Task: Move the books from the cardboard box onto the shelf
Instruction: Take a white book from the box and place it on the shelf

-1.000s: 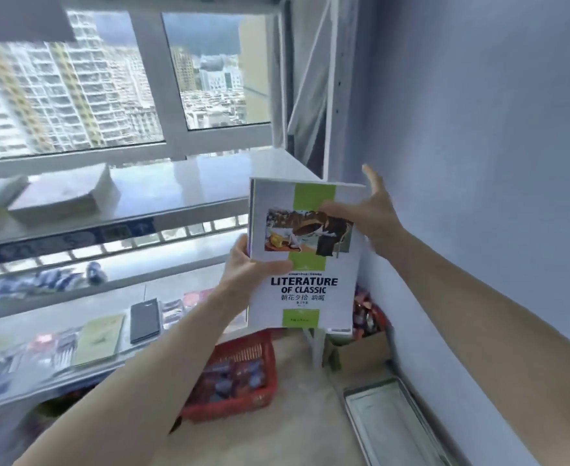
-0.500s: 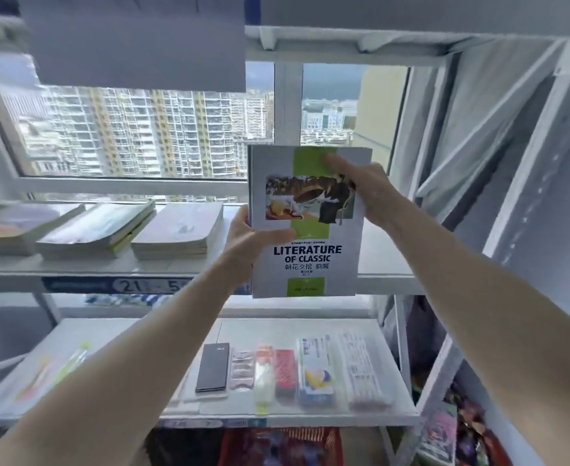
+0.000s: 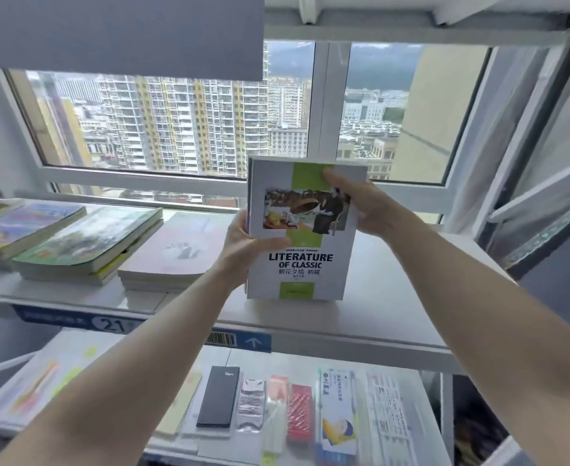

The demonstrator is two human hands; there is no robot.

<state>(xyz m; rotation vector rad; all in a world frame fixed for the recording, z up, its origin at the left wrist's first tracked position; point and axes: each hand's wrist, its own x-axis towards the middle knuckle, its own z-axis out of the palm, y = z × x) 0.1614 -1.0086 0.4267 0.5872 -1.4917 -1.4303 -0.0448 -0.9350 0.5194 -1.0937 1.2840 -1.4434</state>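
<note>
A white and green book point(image 3: 305, 250) titled "Literature of Classic" stands upright with its bottom edge at the white shelf point(image 3: 394, 297). My left hand point(image 3: 246, 243) grips its left edge, thumb across the cover. My right hand point(image 3: 367, 206) holds the upper right corner, thumb on the cover. To the left, three stacks of books lie flat on the same shelf: a pale pink-covered one point(image 3: 172, 253), a green-edged one point(image 3: 88, 243) and a colourful one point(image 3: 14, 227). The cardboard box is out of view.
The shelf to the right of the held book is bare up to a white window frame point(image 3: 519, 210). A lower shelf point(image 3: 216, 359) carries a black notebook point(image 3: 218, 396), packaged stationery and papers. A grey panel point(image 3: 119, 31) hangs overhead at the upper left.
The view swung from the floor and wall up to the shelf. Both hands carried the book up and forward until its bottom edge reached the shelf surface.
</note>
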